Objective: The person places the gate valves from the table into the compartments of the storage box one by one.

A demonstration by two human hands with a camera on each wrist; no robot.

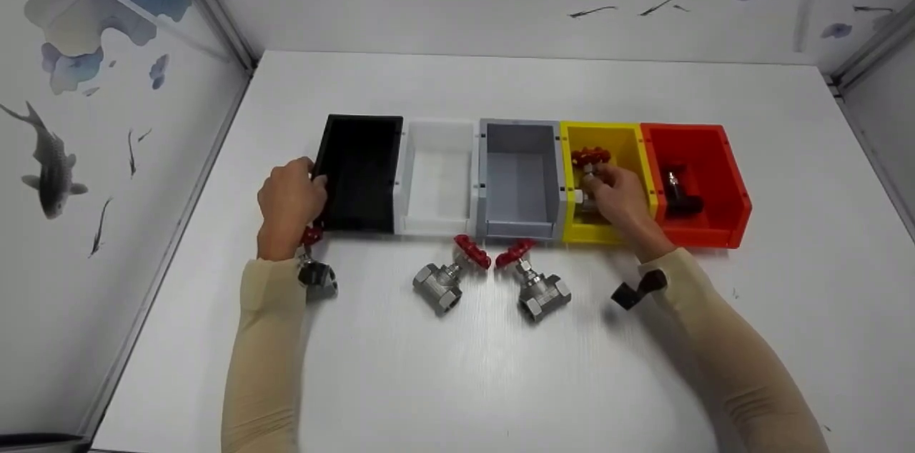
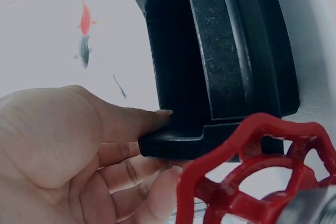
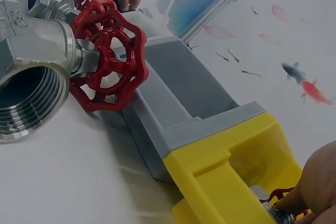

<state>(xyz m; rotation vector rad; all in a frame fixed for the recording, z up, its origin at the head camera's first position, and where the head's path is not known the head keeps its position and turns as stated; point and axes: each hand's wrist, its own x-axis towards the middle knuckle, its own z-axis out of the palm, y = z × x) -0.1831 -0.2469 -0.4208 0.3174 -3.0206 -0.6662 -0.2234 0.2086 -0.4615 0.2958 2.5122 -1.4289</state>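
My left hand (image 1: 289, 196) grips the left wall of the black bin (image 1: 361, 228), with the thumb over the rim in the left wrist view and the fingers outside. Inside the yellow bin (image 1: 607, 130), my right hand (image 1: 622, 199) pinches a metal valve (image 1: 589, 171) with a red handwheel. That valve's lower body is partly hidden by the hand and the bin wall. Two similar valves, one left (image 1: 439, 285) and one right (image 1: 542, 294), lie on the table before the bins. Another valve with a red handwheel (image 2: 257, 171) lies beside my left wrist, partly covered.
Between the black and yellow bins stand a white bin (image 1: 437, 226) and a grey bin (image 1: 520, 230), joined in one row. At the right end, a red bin (image 1: 722, 174) holds a dark, partly shiny object (image 1: 680, 199). Printed wall panels (image 1: 457, 3) enclose the white table (image 1: 443, 396).
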